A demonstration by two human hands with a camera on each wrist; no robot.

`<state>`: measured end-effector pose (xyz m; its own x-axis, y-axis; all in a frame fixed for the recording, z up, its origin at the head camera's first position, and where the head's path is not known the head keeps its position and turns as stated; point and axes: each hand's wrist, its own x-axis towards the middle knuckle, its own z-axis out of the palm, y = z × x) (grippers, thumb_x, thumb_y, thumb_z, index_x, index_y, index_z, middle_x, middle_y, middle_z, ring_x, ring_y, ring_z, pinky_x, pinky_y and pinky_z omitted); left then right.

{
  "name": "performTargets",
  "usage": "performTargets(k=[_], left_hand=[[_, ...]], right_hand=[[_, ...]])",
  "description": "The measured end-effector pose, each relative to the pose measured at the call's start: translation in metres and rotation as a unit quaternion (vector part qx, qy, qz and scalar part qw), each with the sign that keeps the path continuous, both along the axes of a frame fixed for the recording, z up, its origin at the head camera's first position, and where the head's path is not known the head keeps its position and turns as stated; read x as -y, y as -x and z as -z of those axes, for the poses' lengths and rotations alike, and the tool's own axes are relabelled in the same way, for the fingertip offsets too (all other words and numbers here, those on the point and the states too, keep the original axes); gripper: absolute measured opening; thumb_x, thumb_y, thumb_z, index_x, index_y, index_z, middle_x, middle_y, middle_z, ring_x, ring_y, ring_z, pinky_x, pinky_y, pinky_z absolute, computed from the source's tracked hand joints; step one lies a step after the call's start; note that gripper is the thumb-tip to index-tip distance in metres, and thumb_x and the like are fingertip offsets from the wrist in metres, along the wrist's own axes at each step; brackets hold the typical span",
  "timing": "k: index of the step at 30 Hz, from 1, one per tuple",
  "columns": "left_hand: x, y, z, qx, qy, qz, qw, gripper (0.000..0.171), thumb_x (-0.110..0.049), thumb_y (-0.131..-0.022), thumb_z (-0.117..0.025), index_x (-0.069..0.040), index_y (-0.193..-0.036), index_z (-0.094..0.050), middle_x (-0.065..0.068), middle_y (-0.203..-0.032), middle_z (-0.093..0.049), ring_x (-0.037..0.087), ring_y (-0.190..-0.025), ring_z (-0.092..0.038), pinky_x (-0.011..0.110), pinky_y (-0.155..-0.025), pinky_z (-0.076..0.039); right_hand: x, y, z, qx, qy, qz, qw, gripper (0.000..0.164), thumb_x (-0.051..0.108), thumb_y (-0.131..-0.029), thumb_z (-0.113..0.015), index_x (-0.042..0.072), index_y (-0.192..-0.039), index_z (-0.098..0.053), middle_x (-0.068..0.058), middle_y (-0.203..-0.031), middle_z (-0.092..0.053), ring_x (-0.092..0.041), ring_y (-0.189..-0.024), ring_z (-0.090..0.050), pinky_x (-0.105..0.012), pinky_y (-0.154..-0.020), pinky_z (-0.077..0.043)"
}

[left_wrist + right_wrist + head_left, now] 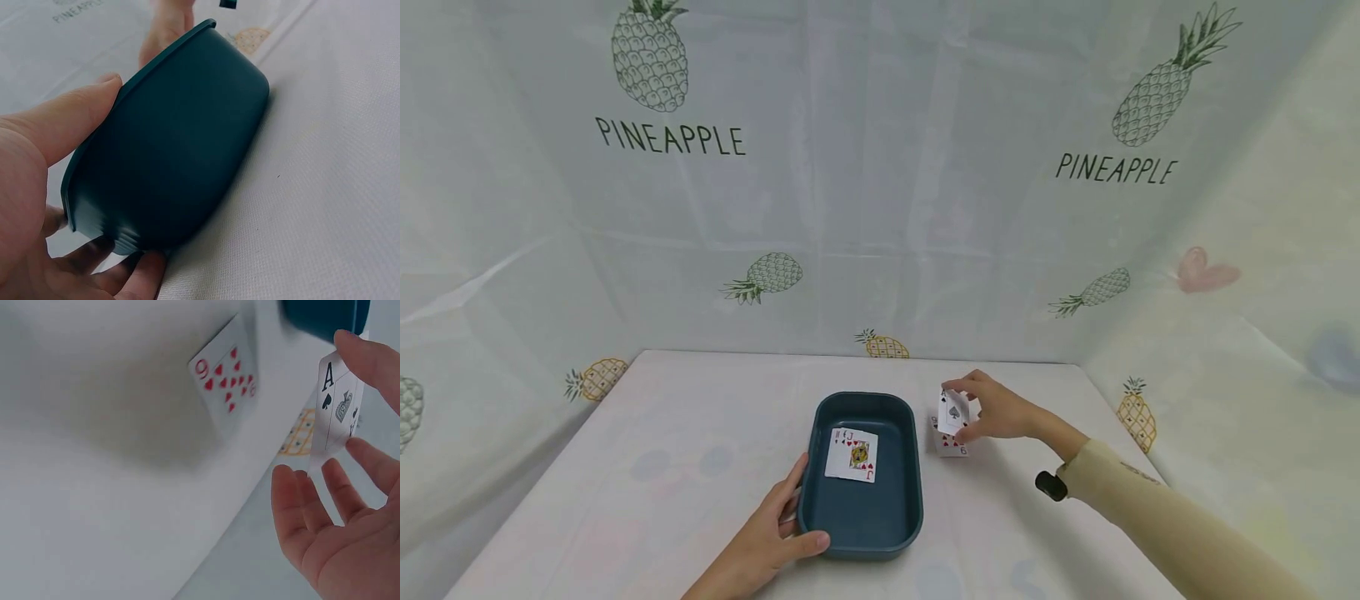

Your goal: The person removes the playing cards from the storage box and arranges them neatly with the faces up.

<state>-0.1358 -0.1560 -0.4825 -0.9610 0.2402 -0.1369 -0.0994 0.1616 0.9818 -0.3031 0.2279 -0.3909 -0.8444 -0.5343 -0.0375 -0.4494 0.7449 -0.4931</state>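
In the head view, a dark teal, rounded rectangular tray (868, 529) is being gripped at its left side by the left hand (766, 533), the thumb being laid near the rim and the fingers being bent along the outer wall. A white ace of spades playing card (953, 412) is being pinched by the right hand (1000, 410), right of the tray and above the table. Part of a white nine of hearts playing card (953, 449) is being hidden by the ace. Inside the tray, other cards are being mostly covered by a white jack of hearts playing card (860, 458). The right forearm is being covered by a beige sleeve (1150, 510), and a white pineapple-print sheet (880, 167) is being hung behind.

In the left wrist view, the tray's inside is being blocked by its outer wall; the left hand is being cut off by the frame's edge, and the right hand is being shown only in part.

In the right wrist view, the ace is being held upright between thumb and fingers, the other fingers being spread. The nine is being supported by the white tabletop (94, 506), while the tray is being cropped at the top.
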Motion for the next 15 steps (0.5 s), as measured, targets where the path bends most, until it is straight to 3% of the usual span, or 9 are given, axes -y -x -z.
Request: performTargets(k=[5, 15], left_hand=[[0.0, 0.0, 0.0, -0.001, -0.006, -0.001, 1.0, 0.106, -0.029, -0.093, -0.086, -0.029, -0.173, -0.016, 0.026, -0.169, -0.023, 0.045, -0.152, -0.04, 0.039, -0.113, -0.051], [0.0, 0.0, -0.002, -0.004, -0.011, 0.006, 0.9999, 0.106, -0.028, -0.094, -0.085, -0.026, -0.173, -0.014, 0.026, -0.169, -0.024, 0.04, -0.148, -0.047, 0.031, -0.107, -0.055]], right_hand=[[-0.013, 0.005, 0.008, -0.006, -0.01, 0.006, 1.0, 0.083, 0.025, -0.081, -0.095, 0.013, -0.153, -0.056, -0.014, -0.139, -0.053, -0.035, -0.127, -0.053, -0.048, -0.094, -0.059], [-0.026, 0.012, 0.019, 0.024, -0.032, 0.006, 0.999, 0.082, 0.022, -0.083, -0.093, 0.016, -0.155, -0.056, -0.016, -0.141, -0.05, -0.034, -0.122, -0.053, -0.056, -0.099, -0.057]])
